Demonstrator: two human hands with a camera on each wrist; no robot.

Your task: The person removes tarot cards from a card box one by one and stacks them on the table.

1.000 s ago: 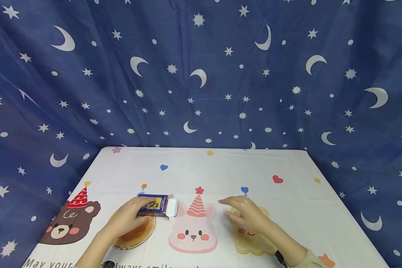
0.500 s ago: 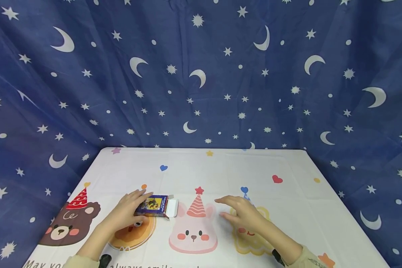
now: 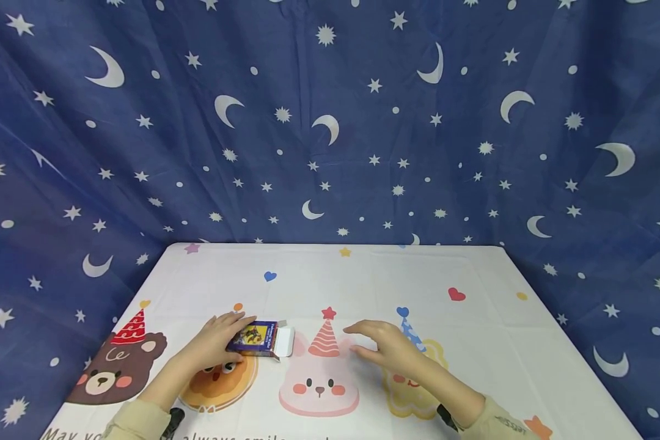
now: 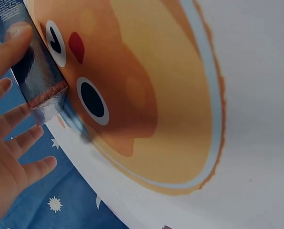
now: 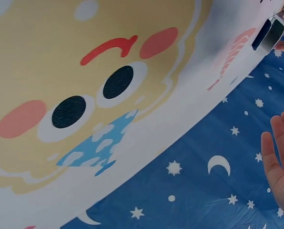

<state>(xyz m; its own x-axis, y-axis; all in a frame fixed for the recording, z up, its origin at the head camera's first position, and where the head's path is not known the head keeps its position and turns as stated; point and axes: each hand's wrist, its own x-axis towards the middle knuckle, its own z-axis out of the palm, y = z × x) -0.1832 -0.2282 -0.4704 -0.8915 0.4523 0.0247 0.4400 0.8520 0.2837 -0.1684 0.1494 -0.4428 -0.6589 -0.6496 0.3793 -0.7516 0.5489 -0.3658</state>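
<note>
A small dark blue card box (image 3: pixel 253 338) with a yellow picture lies on the table, left of the middle. Its white end flap (image 3: pixel 284 341) stands out toward the right. My left hand (image 3: pixel 211 342) is at the box's left end, fingers spread and fairly straight. In the left wrist view the thumb lies against the side of the box (image 4: pixel 37 67), while the other fingers extend beyond it. The open end of the box (image 5: pixel 270 34) shows in the right wrist view. My right hand (image 3: pixel 387 348) hovers over the table with fingers extended, apart from the box and holding nothing.
A white cloth (image 3: pixel 330 275) printed with cartoon animals covers the table. Behind it and along both sides hangs a blue curtain (image 3: pixel 286 134) with moons and stars.
My left fingers drew back left from over the box's top, then came slightly closer to its end again. My right hand has drifted a little left. The box has stayed nearly in place.
</note>
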